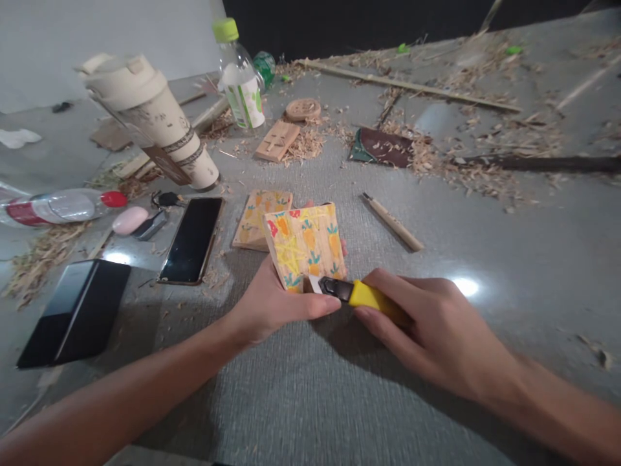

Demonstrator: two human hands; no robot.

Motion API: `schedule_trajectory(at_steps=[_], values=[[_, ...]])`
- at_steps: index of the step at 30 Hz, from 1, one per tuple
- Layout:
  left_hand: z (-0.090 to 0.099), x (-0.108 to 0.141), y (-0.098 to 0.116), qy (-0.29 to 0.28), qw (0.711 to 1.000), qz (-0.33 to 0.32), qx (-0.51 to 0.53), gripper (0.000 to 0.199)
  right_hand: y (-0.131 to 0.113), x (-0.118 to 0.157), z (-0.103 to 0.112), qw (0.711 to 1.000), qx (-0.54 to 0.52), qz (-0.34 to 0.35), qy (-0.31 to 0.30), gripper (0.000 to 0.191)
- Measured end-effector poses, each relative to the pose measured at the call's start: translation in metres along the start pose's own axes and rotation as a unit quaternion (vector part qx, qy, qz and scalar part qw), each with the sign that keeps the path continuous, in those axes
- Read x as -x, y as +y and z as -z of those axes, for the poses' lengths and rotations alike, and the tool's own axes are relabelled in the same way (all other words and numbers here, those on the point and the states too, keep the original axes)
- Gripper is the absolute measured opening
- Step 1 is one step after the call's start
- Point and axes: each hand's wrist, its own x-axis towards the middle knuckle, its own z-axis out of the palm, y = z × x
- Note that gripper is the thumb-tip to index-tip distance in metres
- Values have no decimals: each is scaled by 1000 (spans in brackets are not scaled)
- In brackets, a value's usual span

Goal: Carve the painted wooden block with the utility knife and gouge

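In the head view my left hand [276, 301] grips a small square wooden board [310, 243], tilted up toward me. Orange and teal carrot-like shapes, yellow lines and red spots are painted on its face. My right hand [431, 317] is wrapped around the yellow handle of a utility knife [371, 296]. Its blade points left and meets the board's lower edge, close to my left thumb. Behind the held board, a second painted wooden board [250, 223] lies on the table, partly covered. My left fingers are mostly hidden behind the held board.
A wooden-handled carving tool [392, 221] lies to the right. Phones [191, 239], a cream tumbler [160, 123] and a bottle with red cap [63, 207] stand or lie left. Behind are a green-capped bottle [240, 84], carved wood pieces [277, 140], a dark pouch [383, 147] and shavings.
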Motion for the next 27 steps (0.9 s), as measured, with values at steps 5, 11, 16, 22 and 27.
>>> schedule_trajectory(at_steps=[5,11,16,22,27], values=[[1,-1,0,-8,1000,4,-10,74,1,1,0,1000,4,-1,-6,33],[1,0,0,-12,1000,4,-7,71,0,0,0,1000,6,-1,-13,33],[0,0,0,-16,1000,3,-11,66,1,0,-1,1000,0,-2,-18,34],[0,0,1,-16,1000,-2,-23,68,1,0,-1,1000,8,2,-19,35],[0,1,3,-24,999,-12,-41,61,-1,2,-2,999,43,7,0,34]])
